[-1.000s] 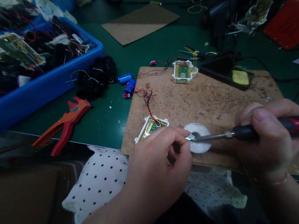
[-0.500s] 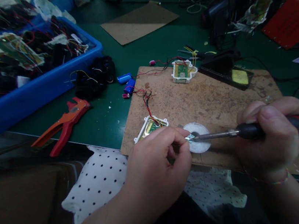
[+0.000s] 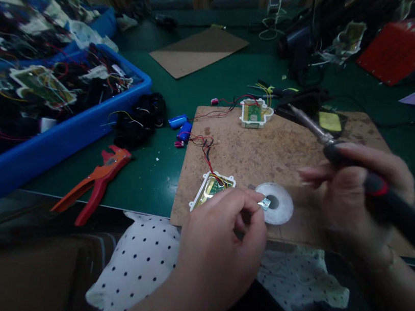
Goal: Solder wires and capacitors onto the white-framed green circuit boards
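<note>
My left hand point(image 3: 223, 238) pinches a small metal part point(image 3: 265, 204) at the edge of a white disc point(image 3: 278, 205) lying on the brown work board point(image 3: 268, 147). Just left of that hand sits a white frame with a green circuit board point(image 3: 211, 188) and red and black wires. My right hand point(image 3: 356, 199) grips a black and red soldering iron point(image 3: 382, 192). Its tip point(image 3: 294, 110) points up and away toward the back of the board, well clear of the disc.
A second white frame with a circuit board point(image 3: 254, 113) lies at the board's far edge near a black stand with a yellow sponge point(image 3: 328, 120). Red wire strippers point(image 3: 97, 180), two blue cells point(image 3: 181, 126), a black bundle point(image 3: 140, 118) and a blue bin point(image 3: 53, 133) of parts sit left.
My right hand swung the soldering iron off the disc; its tip now points to the far side of the board. My left hand kept its pinch on the small part. The view tilted slightly.
</note>
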Available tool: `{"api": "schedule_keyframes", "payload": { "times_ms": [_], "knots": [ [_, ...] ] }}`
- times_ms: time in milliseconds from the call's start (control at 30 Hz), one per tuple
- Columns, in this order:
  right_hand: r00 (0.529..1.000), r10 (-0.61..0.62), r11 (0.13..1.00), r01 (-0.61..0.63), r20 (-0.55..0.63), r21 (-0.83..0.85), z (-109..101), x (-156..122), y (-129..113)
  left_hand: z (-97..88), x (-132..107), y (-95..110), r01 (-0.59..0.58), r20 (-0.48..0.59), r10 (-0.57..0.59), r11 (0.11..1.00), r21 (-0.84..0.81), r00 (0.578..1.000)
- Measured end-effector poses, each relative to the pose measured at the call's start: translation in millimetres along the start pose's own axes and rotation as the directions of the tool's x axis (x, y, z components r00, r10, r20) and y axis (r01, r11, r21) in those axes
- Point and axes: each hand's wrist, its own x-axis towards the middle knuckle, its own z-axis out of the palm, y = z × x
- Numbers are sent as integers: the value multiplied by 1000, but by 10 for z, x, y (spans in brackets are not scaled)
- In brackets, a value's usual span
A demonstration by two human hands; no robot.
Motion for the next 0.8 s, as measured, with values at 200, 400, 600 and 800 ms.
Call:
{"api": "schedule_keyframes", "payload": {
  "times_ms": [200,400,600,800],
  "knots": [
    [935,-46,998,54,352,-13,50,-76,59,-12,5,-8,-20,32,20,1000,21,999],
    [910,-4,1000,7,414,-5,60,-97,88,-16,-7,-11,-29,24,28,999,23,999],
    [884,53,997,-72,464,22,61,-97,75,6,-17,-43,-79,4,80,996,-28,997],
    [897,50,992,-94,440,80,89,-88,119,-185,-48,-115,-76,-138,73,997,-20,988]
  ]
}}
